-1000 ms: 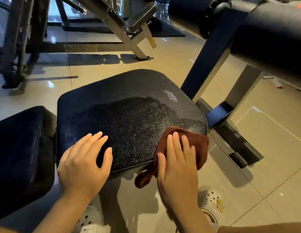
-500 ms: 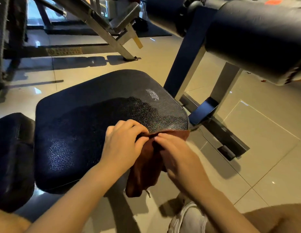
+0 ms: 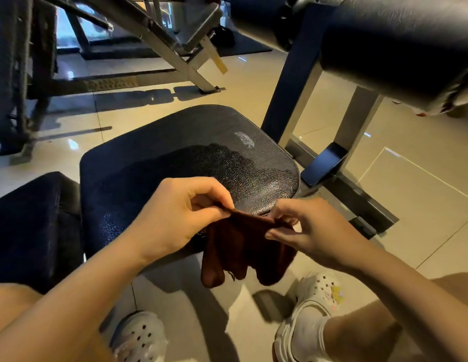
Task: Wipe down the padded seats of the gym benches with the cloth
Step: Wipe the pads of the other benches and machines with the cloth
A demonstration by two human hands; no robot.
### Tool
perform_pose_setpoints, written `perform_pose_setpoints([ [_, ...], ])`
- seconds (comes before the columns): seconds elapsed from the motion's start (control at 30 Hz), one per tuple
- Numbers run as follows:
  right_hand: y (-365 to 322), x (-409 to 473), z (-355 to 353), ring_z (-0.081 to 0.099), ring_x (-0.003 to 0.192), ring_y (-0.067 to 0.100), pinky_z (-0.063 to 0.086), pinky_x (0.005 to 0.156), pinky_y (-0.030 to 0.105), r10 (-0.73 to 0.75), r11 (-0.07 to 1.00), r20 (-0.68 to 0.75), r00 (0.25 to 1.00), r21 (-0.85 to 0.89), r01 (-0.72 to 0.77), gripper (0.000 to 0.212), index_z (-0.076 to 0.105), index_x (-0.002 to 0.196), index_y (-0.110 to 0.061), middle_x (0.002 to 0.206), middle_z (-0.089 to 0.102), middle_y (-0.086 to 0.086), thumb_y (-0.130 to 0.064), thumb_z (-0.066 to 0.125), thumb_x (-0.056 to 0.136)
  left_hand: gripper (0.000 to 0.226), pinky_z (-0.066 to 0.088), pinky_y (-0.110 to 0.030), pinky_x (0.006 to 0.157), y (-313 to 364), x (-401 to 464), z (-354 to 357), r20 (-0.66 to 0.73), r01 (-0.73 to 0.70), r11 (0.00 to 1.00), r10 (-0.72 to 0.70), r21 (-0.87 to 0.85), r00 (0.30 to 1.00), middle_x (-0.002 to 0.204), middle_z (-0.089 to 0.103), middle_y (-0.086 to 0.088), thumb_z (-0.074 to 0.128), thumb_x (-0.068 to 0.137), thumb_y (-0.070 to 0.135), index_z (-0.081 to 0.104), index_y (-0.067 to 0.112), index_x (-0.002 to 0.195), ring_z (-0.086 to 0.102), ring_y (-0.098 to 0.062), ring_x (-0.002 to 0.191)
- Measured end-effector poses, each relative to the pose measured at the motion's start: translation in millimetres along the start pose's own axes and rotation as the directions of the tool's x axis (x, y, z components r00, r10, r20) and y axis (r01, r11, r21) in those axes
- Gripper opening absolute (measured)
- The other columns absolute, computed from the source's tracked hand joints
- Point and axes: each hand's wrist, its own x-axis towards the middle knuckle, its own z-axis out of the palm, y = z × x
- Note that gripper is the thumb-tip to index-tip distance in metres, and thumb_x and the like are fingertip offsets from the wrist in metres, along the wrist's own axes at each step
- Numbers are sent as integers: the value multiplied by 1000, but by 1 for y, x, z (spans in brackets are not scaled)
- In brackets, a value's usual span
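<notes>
A dark padded bench seat (image 3: 175, 158) with a grained, slightly shiny surface lies in front of me. A dark red-brown cloth (image 3: 243, 246) hangs in the air at the seat's near right corner, its lower part drooping toward the floor. My left hand (image 3: 175, 215) pinches the cloth's upper left edge between thumb and fingers. My right hand (image 3: 314, 228) pinches the upper right edge. The cloth's top edge is stretched between both hands.
A second dark pad (image 3: 31, 226) adjoins the seat on the left. A thick padded roller (image 3: 384, 40) on a metal frame (image 3: 293, 82) overhangs at upper right. Another bench frame (image 3: 159, 35) stands behind. My white clogs (image 3: 311, 309) are on the tiled floor (image 3: 410, 205).
The right hand lifted the cloth off the seat corner. The left hand left the seat and took the cloth too. Both hands have raised it and pulled its top edge apart.
</notes>
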Motion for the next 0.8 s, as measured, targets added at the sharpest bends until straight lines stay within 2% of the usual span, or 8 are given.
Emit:
perform_pose_setpoints([
  [0.13,-16,-6,-5,55,78,8,47,67,37,-9,1000,21,1000,-14,10,31,43,85,-41,84,60,-12,-33,73,83,18,56,-31,76,4,-13,-10,21,20,995,-22,96,1000,81,71,5,75,78,0,72,18,79,70,-12,77],
  [0.23,-24,-8,-9,51,78,6,44,66,31,-25,999,152,988,-25,29,34,41,78,-43,80,56,-15,-32,73,84,17,57,-28,74,8,-18,-14,10,27,993,-28,111,1000,80,71,7,75,78,3,71,19,79,69,-11,76],
  [0.4,-27,-11,-5,53,85,6,46,74,33,-2,989,308,951,-141,48,4,58,95,-36,89,59,-14,-36,61,92,8,57,-26,76,9,-25,-19,-32,15,998,-13,61,999,84,71,7,73,78,17,69,23,80,70,-12,80],
  [0.43,-26,-11,-5,53,86,7,46,76,35,9,985,318,948,-168,47,7,62,99,-33,91,61,-12,-36,59,93,5,57,-26,77,9,-25,-21,-37,12,999,-10,48,999,85,71,7,70,76,24,69,23,81,70,-12,82],
  [0.53,-27,-9,-14,54,95,6,47,83,34,3,980,272,962,-193,51,19,66,112,-33,102,64,-14,-33,58,94,15,57,-26,78,9,-25,-29,-59,2,998,1,58,998,85,71,7,66,72,32,70,22,82,70,-12,83],
  [0.6,-28,-9,-23,52,102,-1,45,87,22,14,983,255,967,-180,33,31,61,124,-37,114,61,-20,-33,59,94,12,58,-29,79,8,-24,-33,-78,7,1000,-7,11,997,85,72,4,67,71,27,69,19,80,70,-13,83],
  [0.67,-28,-12,-25,46,103,-8,38,84,8,39,986,240,970,-164,1,42,54,132,-39,120,57,-24,-37,62,91,6,57,-26,79,8,-23,-35,-69,4,1000,-5,-23,998,85,72,2,67,72,24,68,21,76,71,-13,83],
  [0.8,-26,-14,-12,44,92,-24,37,73,2,63,996,41,997,-67,-60,62,57,131,-35,113,47,-33,-59,54,74,6,56,-20,78,9,-24,-35,-7,-7,1000,7,25,1000,85,72,6,69,77,17,69,23,76,71,-10,84],
])
